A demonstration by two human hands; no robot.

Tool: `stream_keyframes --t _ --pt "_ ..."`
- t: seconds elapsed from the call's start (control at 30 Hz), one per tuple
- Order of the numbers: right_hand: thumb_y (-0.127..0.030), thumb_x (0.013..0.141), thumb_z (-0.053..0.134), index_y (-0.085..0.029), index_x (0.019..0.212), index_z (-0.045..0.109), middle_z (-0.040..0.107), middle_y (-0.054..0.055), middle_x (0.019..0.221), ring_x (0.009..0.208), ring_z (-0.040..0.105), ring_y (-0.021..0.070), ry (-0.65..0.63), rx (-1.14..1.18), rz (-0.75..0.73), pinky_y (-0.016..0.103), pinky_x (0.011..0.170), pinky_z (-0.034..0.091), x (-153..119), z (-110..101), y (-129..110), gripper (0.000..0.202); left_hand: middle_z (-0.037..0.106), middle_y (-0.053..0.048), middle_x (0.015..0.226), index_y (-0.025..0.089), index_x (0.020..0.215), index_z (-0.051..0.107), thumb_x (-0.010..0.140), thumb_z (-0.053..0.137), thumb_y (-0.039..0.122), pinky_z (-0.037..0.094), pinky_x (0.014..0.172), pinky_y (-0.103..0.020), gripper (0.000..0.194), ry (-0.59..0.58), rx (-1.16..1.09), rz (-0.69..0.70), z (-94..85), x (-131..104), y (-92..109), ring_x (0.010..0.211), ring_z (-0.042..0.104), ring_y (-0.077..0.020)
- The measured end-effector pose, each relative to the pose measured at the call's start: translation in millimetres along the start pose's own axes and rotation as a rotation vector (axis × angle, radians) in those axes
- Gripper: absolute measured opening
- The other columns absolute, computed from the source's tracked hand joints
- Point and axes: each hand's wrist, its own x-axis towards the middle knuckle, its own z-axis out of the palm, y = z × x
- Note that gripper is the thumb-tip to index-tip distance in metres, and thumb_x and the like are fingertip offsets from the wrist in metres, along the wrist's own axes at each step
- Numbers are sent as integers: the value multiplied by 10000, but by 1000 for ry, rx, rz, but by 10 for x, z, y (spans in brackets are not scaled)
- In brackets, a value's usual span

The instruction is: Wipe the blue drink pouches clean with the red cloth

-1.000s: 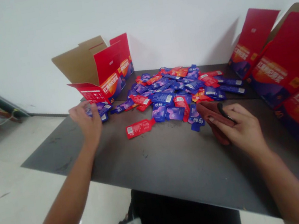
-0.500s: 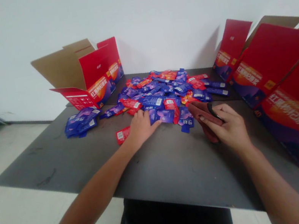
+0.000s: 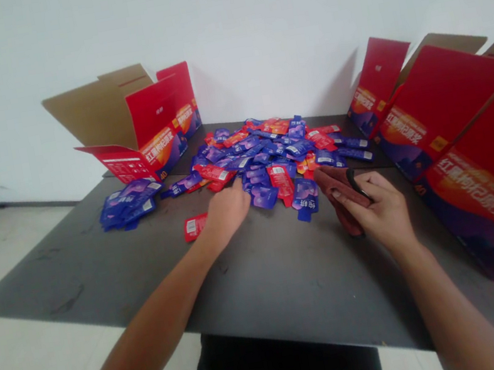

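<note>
At the front edge of a loose pile of blue and red pouches (image 3: pixel 263 144) is my left hand (image 3: pixel 231 208). Its fingers are curled in, and the fingertips are partly hidden against the blue pouches, so what they pinch cannot be made out. A red pouch (image 3: pixel 196 226) lies just left of that wrist, partly covered by it. My right hand (image 3: pixel 383 207) grips a folded brown cloth (image 3: pixel 340 194), with a dark loop (image 3: pixel 357 183) at the fingers. Close to the cloth lie a blue pouch (image 3: pixel 305 195) and a red pouch (image 3: pixel 281 183).
An open red carton (image 3: pixel 161 146) stands at the back left, its flaps spread. More red cartons (image 3: pixel 469 171) line the right side of the grey table (image 3: pixel 287 280). A small stack of blue pouches (image 3: pixel 129 204) sits before the left carton. A white wall rises behind.
My left hand has turned and curled in more; its thumb no longer shows over the blue pouches, which have shifted slightly. My right hand keeps the cloth in nearly the same place.
</note>
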Motion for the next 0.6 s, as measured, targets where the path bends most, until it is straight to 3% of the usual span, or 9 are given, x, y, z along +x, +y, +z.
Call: stream_keyframes --t 0.2,0.3,0.37,0.43,0.5,0.6 --pt "-443 911 708 -221 856 696 644 58 918 872 627 228 10 -12 9 353 751 516 13 -14 15 229 749 -166 1037 106 1415 529 1021 424 225 533 825 -331 424 96 -36 -7 -125 0 -43 1003 724 -277" --pt "-434 909 714 -220 843 691 635 54 905 871 621 224 19 -7 12 348 746 509 16 -19 20 225 744 -149 1097 148 1401 535 1030 445 256 537 840 -350 397 113 -242 -42 -231 -90 -67 976 729 -265" --pt "-422 908 716 -217 830 689 634 49 901 861 621 215 22 5 9 341 746 508 15 -15 26 221 723 -123 1191 202 1379 547 1026 484 308 547 837 -347 373 86 -492 -38 -301 -229 -55 1003 723 -252" --pt "-416 905 720 -212 821 691 637 47 899 852 622 209 25 10 7 336 746 510 11 -7 37 223 713 -94 1210 239 1365 544 1018 517 377 564 761 -313 375 -16 -812 -22 -361 -436 2 951 723 -221" --pt "-415 902 720 -208 841 704 644 50 910 865 627 213 25 10 12 338 754 514 6 3 49 216 728 -66 1105 261 1379 521 1012 522 439 542 604 -260 408 -221 -1107 -36 -404 -691 104 752 697 -167" --pt "-416 905 706 -209 877 727 651 58 921 894 633 230 24 5 22 352 768 520 1 12 58 210 723 -34 1032 306 1411 499 1006 527 502 449 447 -203 451 -509 -1301 -100 -405 -1081 283 528 575 -90"
